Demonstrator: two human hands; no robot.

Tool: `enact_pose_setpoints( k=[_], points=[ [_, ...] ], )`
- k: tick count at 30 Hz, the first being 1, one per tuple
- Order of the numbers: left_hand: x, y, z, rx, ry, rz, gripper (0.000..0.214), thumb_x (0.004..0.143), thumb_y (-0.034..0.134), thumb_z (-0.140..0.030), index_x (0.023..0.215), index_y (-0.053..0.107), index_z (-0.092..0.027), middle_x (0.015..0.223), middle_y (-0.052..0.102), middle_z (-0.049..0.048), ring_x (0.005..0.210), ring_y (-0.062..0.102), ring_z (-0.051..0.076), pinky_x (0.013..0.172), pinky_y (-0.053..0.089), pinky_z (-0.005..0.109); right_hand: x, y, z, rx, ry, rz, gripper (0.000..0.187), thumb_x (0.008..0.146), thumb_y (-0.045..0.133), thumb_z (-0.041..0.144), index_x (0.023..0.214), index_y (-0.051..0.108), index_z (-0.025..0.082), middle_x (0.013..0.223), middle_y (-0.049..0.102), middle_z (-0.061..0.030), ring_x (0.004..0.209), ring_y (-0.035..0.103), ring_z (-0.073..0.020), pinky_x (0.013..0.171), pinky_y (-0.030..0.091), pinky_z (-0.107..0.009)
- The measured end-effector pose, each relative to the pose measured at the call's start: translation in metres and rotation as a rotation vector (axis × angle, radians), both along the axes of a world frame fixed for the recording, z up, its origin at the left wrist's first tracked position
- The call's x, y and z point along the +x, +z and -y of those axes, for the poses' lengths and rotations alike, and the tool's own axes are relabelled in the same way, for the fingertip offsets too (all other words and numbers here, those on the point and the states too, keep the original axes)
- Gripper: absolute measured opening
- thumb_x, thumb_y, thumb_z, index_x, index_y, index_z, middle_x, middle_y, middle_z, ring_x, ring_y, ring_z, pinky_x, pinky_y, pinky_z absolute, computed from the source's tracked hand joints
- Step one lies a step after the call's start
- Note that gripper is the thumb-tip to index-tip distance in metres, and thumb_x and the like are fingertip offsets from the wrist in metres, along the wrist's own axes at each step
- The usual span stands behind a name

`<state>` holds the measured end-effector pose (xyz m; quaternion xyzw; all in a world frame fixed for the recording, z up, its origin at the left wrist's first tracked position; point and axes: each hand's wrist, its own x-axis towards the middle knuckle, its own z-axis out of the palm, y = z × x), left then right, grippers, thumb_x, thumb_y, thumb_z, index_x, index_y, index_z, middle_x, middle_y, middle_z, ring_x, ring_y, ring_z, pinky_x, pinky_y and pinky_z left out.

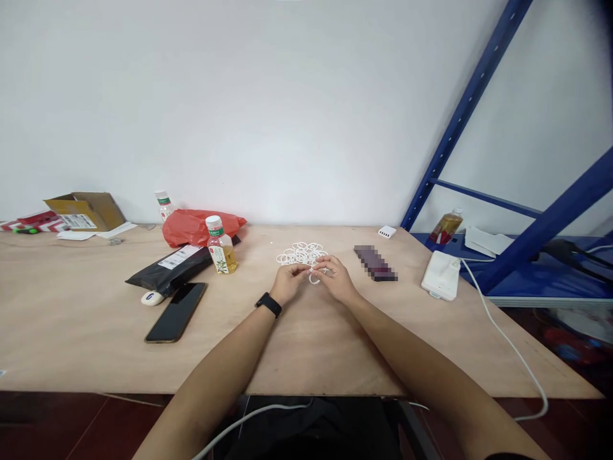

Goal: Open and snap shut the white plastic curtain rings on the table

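Fingers [330, 262] of the person's left hand [288, 281] and right hand [336, 278] bend inward, tips close together at a white ring [315, 282]; whether either pinches it cannot be told. Just beyond lies a loose pile of white rings [299, 254] on the tabletop [306, 345]. Farther left stands a bottle [222, 253], near a black phone [176, 313]; well to the right lies a white device [438, 278]

the rings [301, 254] are white, the watch [269, 305] black, the rack [462, 115] blue.
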<state>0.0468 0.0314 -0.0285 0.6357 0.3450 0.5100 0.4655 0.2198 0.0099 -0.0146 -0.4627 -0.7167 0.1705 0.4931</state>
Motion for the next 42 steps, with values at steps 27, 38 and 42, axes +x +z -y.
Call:
enact_pose_setpoints(
  k=[27, 38, 42],
  points=[
    [-0.016, 0.027, 0.021, 0.424, 0.278, -0.399, 0.013, 0.084, 0.058, -0.029, 0.087, 0.067, -0.019, 0.108, 0.070, 0.0071, 0.104, 0.061, 0.020, 0.096, 0.045, 0.035, -0.003, 0.007, 0.012, 0.111, -0.075, 0.178, 0.021, 0.090, 0.051, 0.033, 0.090, 0.069, 0.023, 0.093, 0.069, -0.0060, 0.095, 0.060, -0.0221, 0.088, 0.045, -0.036],
    [-0.097, 0.043, 0.007, 0.003, 0.293, -1.414, 0.019, 0.074, 0.054, -0.026, 0.079, 0.072, -0.020, 0.093, 0.073, 0.0094, 0.094, 0.064, 0.029, 0.091, 0.041, 0.044, -0.001, -0.008, 0.002, -0.025, -0.100, 0.663, 0.030, 0.091, 0.053, 0.027, 0.118, 0.064, 0.022, 0.117, 0.065, -0.0080, 0.111, 0.053, -0.0234, 0.098, 0.036, -0.036],
    [-0.082, 0.039, 0.010, 0.087, 0.237, -1.315, 0.023, 0.074, 0.056, -0.027, 0.091, 0.071, -0.022, 0.103, 0.072, 0.0074, 0.102, 0.061, 0.029, 0.091, 0.040, 0.041, -0.020, -0.010, 0.008, 0.025, -0.002, 0.726, 0.028, 0.091, 0.056, 0.028, 0.117, 0.065, 0.024, 0.111, 0.065, -0.0081, 0.105, 0.055, -0.0236, 0.094, 0.039, -0.037]
  ],
)
